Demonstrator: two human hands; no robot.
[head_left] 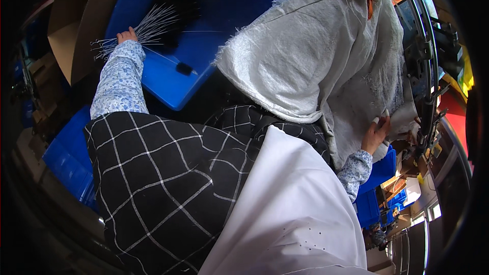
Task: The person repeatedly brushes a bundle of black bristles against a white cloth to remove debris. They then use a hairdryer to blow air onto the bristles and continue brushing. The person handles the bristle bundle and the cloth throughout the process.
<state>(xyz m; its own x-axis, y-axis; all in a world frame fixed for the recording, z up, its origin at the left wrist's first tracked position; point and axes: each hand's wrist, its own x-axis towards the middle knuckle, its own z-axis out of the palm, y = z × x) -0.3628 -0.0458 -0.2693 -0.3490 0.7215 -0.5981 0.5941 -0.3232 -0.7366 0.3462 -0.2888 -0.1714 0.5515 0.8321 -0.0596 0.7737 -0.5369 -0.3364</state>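
Observation:
At the upper left my left hand [127,35] is closed around a bundle of thin wire-handled brushes [153,24]. Their wires fan out to the right over a blue bin [175,91], and small looped ends poke out left of my fingers. The dark mass behind them looks like black bristles, but shadow blurs it. A single wire with a short black bristle tuft [184,69] lies in the bin's near part. On the right, a white woven sack [295,66] with frayed edges drapes beside my lap. My right hand [376,135] grips its lower right part with bent fingers.
A cardboard box [76,35] stands left of the bin. Another blue bin [71,155] sits low on the left. Curved metal bars [428,40] rise close beside the sack on the right. Further blue bins [368,209] are behind my right forearm. Checked black cloth covers my lap.

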